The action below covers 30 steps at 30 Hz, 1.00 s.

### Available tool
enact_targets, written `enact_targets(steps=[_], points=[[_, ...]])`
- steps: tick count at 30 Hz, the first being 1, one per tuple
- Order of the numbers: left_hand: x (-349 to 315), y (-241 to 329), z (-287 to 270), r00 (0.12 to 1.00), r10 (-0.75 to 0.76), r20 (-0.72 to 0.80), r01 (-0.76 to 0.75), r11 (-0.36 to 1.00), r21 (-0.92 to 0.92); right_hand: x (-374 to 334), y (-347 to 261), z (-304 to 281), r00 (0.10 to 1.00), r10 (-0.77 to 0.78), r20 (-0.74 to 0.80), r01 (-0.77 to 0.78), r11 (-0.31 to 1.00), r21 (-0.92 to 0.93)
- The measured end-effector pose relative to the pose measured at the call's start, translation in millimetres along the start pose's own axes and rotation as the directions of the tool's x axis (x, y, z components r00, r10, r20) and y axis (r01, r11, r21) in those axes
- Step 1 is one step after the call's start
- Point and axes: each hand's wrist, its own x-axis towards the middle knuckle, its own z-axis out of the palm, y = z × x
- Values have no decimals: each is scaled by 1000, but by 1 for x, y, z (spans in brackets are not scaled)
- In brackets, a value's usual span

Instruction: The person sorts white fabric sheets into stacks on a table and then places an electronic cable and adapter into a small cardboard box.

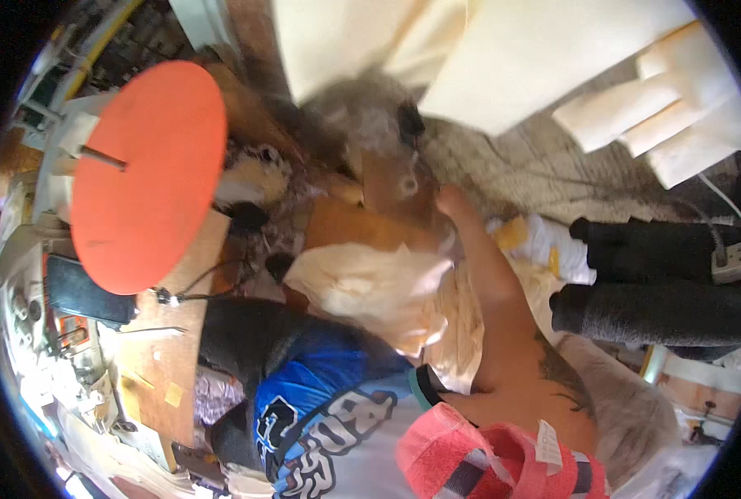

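My bare right forearm (503,308) reaches up from the lower right, and my right hand (449,201) is small and blurred at its far end. The hand is beside a brown board or box side (387,187), and a small pale ring shape (408,185) lies close to it. Whether the hand touches either one I cannot tell, since its fingers are smeared. Below it spreads a crumpled cream cloth or sheet (362,287), partly over an orange-brown flat panel (349,224). My left hand cannot be made out.
A large orange disc (150,179) on a metal shaft stands at the left above a wooden bench (167,374). Cream sheets (520,62) hang at the top. Dark grey rolls (661,283) and a power strip (732,262) are at right. A pink towel (503,461) hangs near me.
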Motion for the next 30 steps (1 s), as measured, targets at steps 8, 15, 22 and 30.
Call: enact_targets(steps=[8,15,22,30], points=[[8,54,-13,964,-262,34,262,965,6,-103,-189,-45,665,-600,-445,633,769,-91],[-40,-40,31,944,219,-249,-108,913,393,-211,-296,-52,463,-865,-192,869,486,-95],[-23,27,14,944,-265,-195,300,937,178,-353,-362,-101,-173,-976,-128,950,-200,239],[-38,9,28,907,-336,-254,334,941,-52,-453,-470,-134,-436,-880,-188,816,-475,331]])
